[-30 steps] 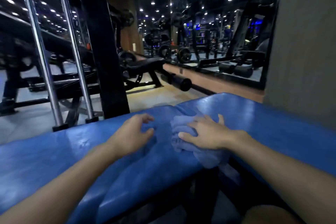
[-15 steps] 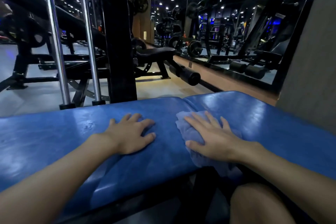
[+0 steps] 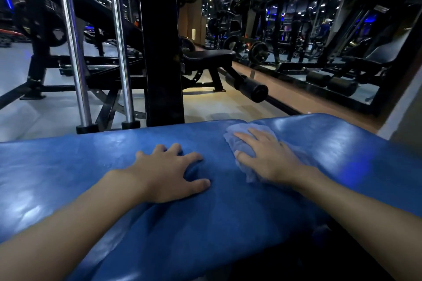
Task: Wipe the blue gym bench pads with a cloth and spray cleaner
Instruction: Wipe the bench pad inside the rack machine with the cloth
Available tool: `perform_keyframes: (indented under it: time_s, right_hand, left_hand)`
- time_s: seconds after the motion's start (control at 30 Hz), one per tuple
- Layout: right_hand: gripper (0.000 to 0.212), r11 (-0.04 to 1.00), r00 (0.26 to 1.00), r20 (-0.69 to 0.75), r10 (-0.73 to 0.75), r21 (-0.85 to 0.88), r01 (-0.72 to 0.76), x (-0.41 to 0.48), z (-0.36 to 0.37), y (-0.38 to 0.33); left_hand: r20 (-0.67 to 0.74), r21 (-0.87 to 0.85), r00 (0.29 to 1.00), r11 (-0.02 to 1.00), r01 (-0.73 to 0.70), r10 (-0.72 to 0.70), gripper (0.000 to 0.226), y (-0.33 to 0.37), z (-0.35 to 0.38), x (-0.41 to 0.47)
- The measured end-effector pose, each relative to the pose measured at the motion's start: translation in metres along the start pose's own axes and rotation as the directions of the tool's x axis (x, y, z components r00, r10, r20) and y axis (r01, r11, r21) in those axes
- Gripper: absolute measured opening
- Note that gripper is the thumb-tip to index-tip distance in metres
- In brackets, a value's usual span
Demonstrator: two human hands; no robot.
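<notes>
A blue padded bench stretches across the view in front of me, with a seam between two pads near the middle. A pale blue cloth lies bunched on the right pad by the seam. My right hand presses flat on the cloth with straight fingers. My left hand rests on the left pad, fingers spread and slightly bent, holding nothing. No spray bottle is in view.
A thick black upright post and two chrome guide rods stand just beyond the bench. A black bench with foam rollers stands further back. A mirror wall runs along the right, next to a grey wall.
My right hand has slid the cloth away from me toward the far edge of the pad. My left hand has flattened onto the left pad and stayed there.
</notes>
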State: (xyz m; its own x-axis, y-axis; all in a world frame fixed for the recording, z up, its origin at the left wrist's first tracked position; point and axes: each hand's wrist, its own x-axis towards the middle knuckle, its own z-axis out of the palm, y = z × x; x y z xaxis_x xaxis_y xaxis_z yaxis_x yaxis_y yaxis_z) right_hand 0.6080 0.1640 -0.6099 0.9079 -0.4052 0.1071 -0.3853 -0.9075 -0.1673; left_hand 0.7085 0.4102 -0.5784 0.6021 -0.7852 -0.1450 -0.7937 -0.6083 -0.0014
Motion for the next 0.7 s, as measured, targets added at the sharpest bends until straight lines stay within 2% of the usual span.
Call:
perform_keyframes:
  time_s: [0.2, 0.33, 0.47, 0.6, 0.7]
  right_hand:
    - [0.053, 0.998, 1.0, -0.013, -0.026, 0.063, 0.027, 0.088, 0.005, -0.01]
    - [0.048, 0.998, 1.0, 0.002, -0.017, 0.067, 0.017, 0.097, 0.001, -0.012]
    - [0.049, 0.999, 1.0, 0.024, -0.019, 0.051, 0.018, 0.069, 0.0, -0.011]
    - [0.045, 0.998, 0.998, 0.022, -0.061, 0.004, 0.061, 0.016, -0.003, -0.01]
    - [0.061, 0.998, 0.997, 0.057, -0.051, -0.036, 0.053, -0.035, -0.011, -0.012]
  left_hand:
    - [-0.016, 0.015, 1.0, 1.0, 0.0, 0.001, 0.072, -0.001, 0.001, 0.0]
    - [-0.022, 0.002, 1.0, 1.0, 0.018, -0.018, 0.071, 0.0, 0.003, -0.001]
    - [-0.016, -0.006, 1.0, 1.0, 0.024, -0.024, 0.086, 0.0, 0.005, -0.004]
    - [-0.025, 0.001, 0.999, 1.0, 0.027, -0.027, 0.088, 0.001, 0.008, -0.006]
    - [-0.013, 0.016, 0.999, 0.999, 0.04, -0.04, 0.078, 0.003, 0.008, -0.007]
